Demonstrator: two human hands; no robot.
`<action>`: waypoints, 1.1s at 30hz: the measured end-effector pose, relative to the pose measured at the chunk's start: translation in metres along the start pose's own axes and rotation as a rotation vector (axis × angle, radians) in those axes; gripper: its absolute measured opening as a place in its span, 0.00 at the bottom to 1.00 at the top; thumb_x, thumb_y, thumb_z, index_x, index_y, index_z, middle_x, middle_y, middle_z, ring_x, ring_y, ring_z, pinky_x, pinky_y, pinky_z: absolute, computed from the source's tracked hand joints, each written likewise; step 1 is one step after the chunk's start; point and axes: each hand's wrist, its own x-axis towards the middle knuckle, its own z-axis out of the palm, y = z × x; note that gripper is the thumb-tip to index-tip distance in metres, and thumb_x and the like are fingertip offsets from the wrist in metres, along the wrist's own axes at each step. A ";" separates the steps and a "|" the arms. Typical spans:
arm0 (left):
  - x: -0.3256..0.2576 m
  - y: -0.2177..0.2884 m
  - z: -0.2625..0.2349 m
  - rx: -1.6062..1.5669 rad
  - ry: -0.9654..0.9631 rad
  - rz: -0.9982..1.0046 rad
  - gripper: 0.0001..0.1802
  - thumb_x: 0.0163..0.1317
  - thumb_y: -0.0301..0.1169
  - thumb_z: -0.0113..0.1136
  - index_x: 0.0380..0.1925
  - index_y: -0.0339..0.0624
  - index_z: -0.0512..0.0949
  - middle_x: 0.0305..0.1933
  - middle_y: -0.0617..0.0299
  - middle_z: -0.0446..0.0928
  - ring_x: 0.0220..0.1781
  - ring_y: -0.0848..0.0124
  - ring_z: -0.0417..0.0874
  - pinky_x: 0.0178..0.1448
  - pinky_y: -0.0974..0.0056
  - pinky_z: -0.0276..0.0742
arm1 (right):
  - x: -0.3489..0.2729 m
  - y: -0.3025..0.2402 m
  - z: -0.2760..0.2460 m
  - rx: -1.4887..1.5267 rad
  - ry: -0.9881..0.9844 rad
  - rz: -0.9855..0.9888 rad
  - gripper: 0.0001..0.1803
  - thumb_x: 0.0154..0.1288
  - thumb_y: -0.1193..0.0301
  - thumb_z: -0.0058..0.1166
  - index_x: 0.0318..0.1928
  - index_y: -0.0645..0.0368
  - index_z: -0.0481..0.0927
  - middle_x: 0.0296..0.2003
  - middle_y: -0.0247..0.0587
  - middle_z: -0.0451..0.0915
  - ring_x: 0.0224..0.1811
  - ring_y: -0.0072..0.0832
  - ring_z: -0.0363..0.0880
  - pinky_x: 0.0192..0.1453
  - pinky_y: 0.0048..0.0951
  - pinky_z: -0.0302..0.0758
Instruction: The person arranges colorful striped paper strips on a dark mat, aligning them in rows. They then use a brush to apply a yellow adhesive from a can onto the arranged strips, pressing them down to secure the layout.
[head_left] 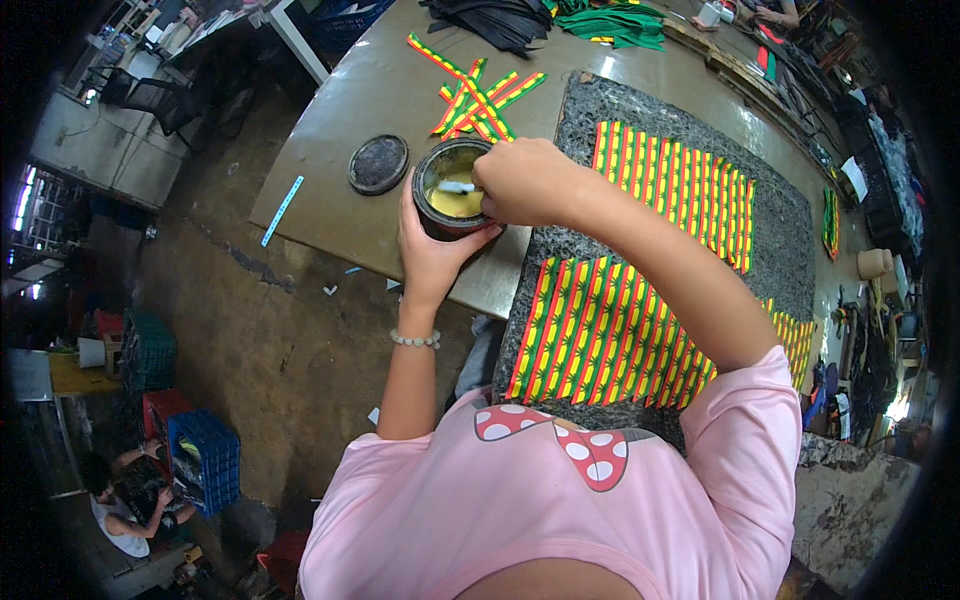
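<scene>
My left hand (432, 252) is wrapped round a dark round pot (446, 226) at the table's near edge. Pale yellow, glue-like paste (452, 206) lies inside it. Over the pot's right rim, my right hand (520, 182) is closed on what looks like a brush (457, 187). Only a pale, blurred part of that brush shows; its handle is hidden in my fist. To the left of the pot lies a dark round lid (378, 164). Beyond it, several loose red, yellow and green patterned strips (485, 100) cross one another.
A speckled stone slab (590, 100) bears two rows of patterned strips (600, 330) laid side by side. Black straps (490, 22) and green straps (615, 25) are piled at the far edge. A blue strip (282, 211) lies at the table's left. Another person (130, 500) sits by crates, lower left.
</scene>
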 end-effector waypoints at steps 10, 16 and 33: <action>0.004 0.003 -0.005 0.104 0.023 -0.010 0.59 0.42 0.32 0.79 0.70 0.33 0.50 0.65 0.49 0.66 0.65 0.61 0.69 0.68 0.58 0.65 | -0.046 0.060 0.007 1.134 0.168 0.176 0.15 0.67 0.60 0.55 0.45 0.57 0.84 0.19 0.29 0.72 0.15 0.15 0.63 0.18 0.20 0.61; -0.005 0.004 0.002 0.321 0.035 0.010 0.72 0.41 0.36 0.79 0.71 0.34 0.31 0.73 0.35 0.48 0.74 0.47 0.53 0.75 0.52 0.51 | -0.055 0.018 0.061 1.816 0.002 0.201 0.16 0.75 0.61 0.46 0.54 0.56 0.76 0.19 0.20 0.60 0.15 0.09 0.52 0.15 0.14 0.49; 0.028 0.056 0.111 -0.082 -1.192 0.761 0.21 0.66 0.35 0.50 0.57 0.40 0.72 0.64 0.49 0.69 0.69 0.52 0.64 0.73 0.49 0.57 | -0.202 0.121 0.032 1.062 0.444 0.453 0.19 0.72 0.64 0.51 0.58 0.59 0.73 0.34 0.30 0.78 0.36 0.16 0.73 0.40 0.22 0.73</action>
